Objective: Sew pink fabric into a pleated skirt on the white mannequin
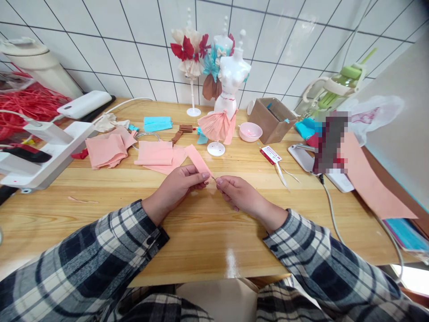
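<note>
Checked sleeves (97, 250) cross the near edge of the desk (201, 250); left hand (177, 185) grips a pink strip (198, 160), right hand (241, 192) pinches its end, apparently gathering; next needs steady fingertips.

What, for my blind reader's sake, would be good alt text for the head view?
A person's left hand holds a pink strip above a wooden table while the right hand pinches at its near end. Beyond stands a white dress form in a pink skirt, with a pink bowl and cardboard box to its right.
</note>
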Demonstrator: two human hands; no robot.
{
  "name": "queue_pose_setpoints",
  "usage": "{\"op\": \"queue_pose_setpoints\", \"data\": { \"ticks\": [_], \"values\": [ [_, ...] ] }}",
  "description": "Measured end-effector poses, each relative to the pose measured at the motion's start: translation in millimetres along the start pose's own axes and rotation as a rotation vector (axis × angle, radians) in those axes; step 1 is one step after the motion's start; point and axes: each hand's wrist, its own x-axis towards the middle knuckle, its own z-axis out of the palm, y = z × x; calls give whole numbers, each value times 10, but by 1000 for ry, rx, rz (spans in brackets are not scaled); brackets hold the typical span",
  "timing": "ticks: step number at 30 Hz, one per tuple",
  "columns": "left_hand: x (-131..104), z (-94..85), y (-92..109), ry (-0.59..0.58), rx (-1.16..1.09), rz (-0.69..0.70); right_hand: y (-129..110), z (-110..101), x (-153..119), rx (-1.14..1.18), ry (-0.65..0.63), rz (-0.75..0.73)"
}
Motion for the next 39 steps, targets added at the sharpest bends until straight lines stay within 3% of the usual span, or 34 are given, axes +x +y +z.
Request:
{"op": "queue_pose_setpoints", "data": {
  "ticks": [11, 39],
  "values": [
    [-3, 4, 8, -10, 7, -9, 26, -16, 11, -26, -18, -39],
    [-9, 23, 27, 49, -80, -25, -7, -9, -12, 64, -24, 44]
  ]
}}
